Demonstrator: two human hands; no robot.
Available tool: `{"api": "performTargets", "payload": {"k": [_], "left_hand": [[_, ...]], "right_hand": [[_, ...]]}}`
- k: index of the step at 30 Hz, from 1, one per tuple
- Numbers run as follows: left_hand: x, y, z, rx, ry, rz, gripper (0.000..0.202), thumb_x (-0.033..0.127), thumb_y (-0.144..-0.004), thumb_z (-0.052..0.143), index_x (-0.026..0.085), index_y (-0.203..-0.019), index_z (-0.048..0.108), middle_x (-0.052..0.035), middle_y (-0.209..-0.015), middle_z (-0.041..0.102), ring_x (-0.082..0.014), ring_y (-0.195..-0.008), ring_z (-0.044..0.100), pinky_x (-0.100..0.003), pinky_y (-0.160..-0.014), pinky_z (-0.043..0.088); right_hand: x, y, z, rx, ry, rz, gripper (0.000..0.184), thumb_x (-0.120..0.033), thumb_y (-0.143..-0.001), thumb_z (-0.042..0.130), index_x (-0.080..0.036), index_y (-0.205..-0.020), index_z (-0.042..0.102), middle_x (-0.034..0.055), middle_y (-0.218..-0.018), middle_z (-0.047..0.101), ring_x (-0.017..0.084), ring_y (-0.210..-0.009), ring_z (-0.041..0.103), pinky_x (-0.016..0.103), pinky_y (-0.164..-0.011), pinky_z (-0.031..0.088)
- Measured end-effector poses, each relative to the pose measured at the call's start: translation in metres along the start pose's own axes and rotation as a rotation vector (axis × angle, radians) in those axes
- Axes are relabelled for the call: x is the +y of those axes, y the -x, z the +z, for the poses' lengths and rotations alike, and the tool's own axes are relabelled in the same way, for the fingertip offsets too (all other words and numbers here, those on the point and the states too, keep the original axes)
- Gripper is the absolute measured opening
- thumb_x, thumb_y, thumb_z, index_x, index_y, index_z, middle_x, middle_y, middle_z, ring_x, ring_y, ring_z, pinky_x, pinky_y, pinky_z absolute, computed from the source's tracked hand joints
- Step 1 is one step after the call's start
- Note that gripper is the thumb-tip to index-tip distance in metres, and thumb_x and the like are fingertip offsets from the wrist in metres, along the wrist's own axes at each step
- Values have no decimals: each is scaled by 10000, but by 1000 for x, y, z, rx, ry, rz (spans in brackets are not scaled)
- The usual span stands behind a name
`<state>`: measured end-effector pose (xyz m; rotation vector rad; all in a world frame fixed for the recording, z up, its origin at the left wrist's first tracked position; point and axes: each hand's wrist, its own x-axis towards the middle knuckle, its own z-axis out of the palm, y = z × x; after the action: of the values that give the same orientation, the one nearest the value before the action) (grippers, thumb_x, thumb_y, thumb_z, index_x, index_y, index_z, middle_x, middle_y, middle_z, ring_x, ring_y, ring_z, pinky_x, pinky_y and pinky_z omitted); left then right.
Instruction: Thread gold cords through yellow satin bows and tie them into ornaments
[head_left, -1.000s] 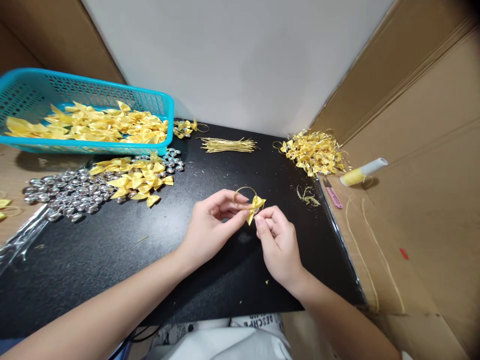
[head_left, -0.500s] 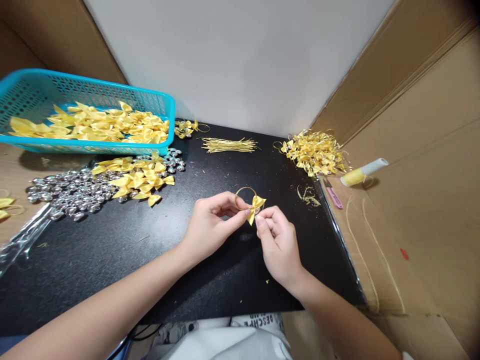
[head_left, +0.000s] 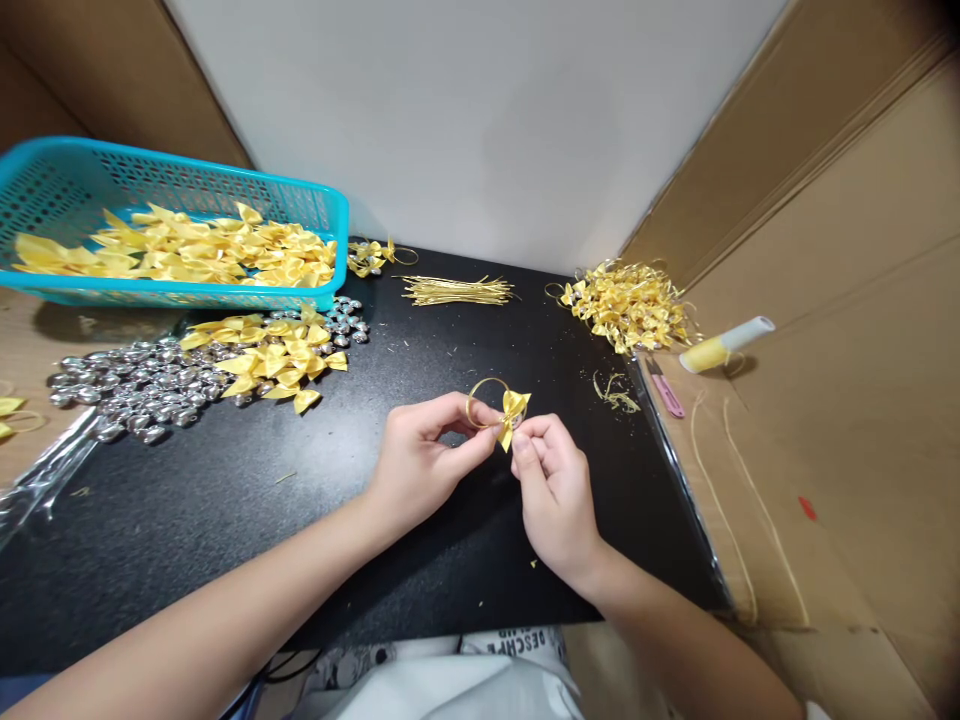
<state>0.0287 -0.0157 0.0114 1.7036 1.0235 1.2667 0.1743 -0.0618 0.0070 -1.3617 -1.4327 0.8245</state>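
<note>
Over the middle of the black table, my left hand (head_left: 431, 445) pinches a yellow ribbon bow (head_left: 513, 408) between thumb and forefinger. A loop of gold cord (head_left: 480, 385) rises from behind the bow and curves above my left fingertips. My right hand (head_left: 555, 490) is closed at the bow's right side, thumb against forefinger; its fingertips touch the bow or the cord's end, and exactly what they grip is hidden. Beyond my hands lies a bundle of cut gold cords (head_left: 457, 290).
A turquoise basket (head_left: 187, 292) of yellow bows stands back left. Silver bells or beads (head_left: 150, 385) and loose bows (head_left: 277, 355) lie before it. Finished-looking looped bows (head_left: 630, 305) are heaped back right, near pink thread snips (head_left: 665, 388), cord scraps (head_left: 616, 392) and a tube (head_left: 727, 345).
Almost nothing differs. Both hands stay on the bow, with only a very slight shift of the fingers and the cord loop.
</note>
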Motion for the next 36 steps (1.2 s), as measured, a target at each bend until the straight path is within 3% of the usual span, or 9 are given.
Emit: {"api": "performTargets", "payload": {"k": [7, 11, 16, 24, 27, 30, 33, 36], "left_hand": [[5, -1, 2, 6, -71, 80, 41, 140, -752, 686, 159, -717, 690, -19, -727, 740, -120, -637, 670, -205, -628, 533], [5, 0, 1, 0, -24, -15, 51, 180, -764, 687, 157, -719, 690, -23, -726, 730, -126, -637, 661, -225, -640, 538], [8, -4, -1, 51, 80, -167, 73, 215, -755, 700, 154, -716, 688, -9, -684, 713, -111, -591, 631, -204, -593, 524], [6, -2, 1, 9, 116, -192, 81, 214, -740, 717, 147, -699, 697, -14, -677, 715, -111, -593, 626, -199, -591, 518], [6, -1, 2, 23, 89, -166, 86, 226, -749, 715, 151, -709, 703, -19, -689, 723, -117, -597, 636, -203, -594, 524], [5, -2, 0, 33, 30, -111, 89, 227, -761, 703, 155, -709, 704, -27, -698, 731, -125, -598, 650, -213, -602, 531], [3, -3, -3, -7, -87, 64, 63, 186, -761, 690, 169, -701, 696, -25, -698, 735, -120, -601, 659, -206, -618, 525], [-1, -4, -5, -123, -195, 254, 82, 183, -792, 649, 188, -717, 683, -19, -691, 731, -111, -598, 659, -194, -615, 518]], "right_hand": [[-2, -1, 1, -1, -42, 16, 155, -301, -945, 456, -200, -829, 469, -78, -541, 418, 76, -466, 376, 217, -484, 281], [-5, -5, -4, -51, -76, 30, 170, -313, -923, 485, -191, -805, 508, -66, -550, 437, 81, -472, 394, 216, -481, 309], [-9, -11, -12, -36, 89, -34, 193, -258, -872, 541, -180, -696, 555, -38, -566, 479, 95, -521, 431, 226, -515, 342], [-7, -12, -10, -4, 157, -82, 167, -255, -876, 573, -177, -747, 646, -35, -566, 547, 91, -496, 422, 244, -533, 356], [-8, -13, -12, 12, 197, -149, 138, -237, -860, 598, -186, -751, 664, -24, -590, 571, 108, -529, 457, 266, -582, 401], [-10, -16, -18, 113, 229, -277, 53, -212, -825, 630, -198, -831, 680, 32, -803, 634, 176, -773, 574, 328, -735, 461], [-10, -19, -24, 202, 284, -360, 101, -206, -820, 636, -211, -901, 696, 52, -913, 592, 201, -886, 561, 374, -814, 452], [-10, -20, -25, 156, 383, -393, 126, -215, -834, 631, -231, -923, 718, 44, -882, 543, 192, -850, 514, 366, -783, 436]]}}
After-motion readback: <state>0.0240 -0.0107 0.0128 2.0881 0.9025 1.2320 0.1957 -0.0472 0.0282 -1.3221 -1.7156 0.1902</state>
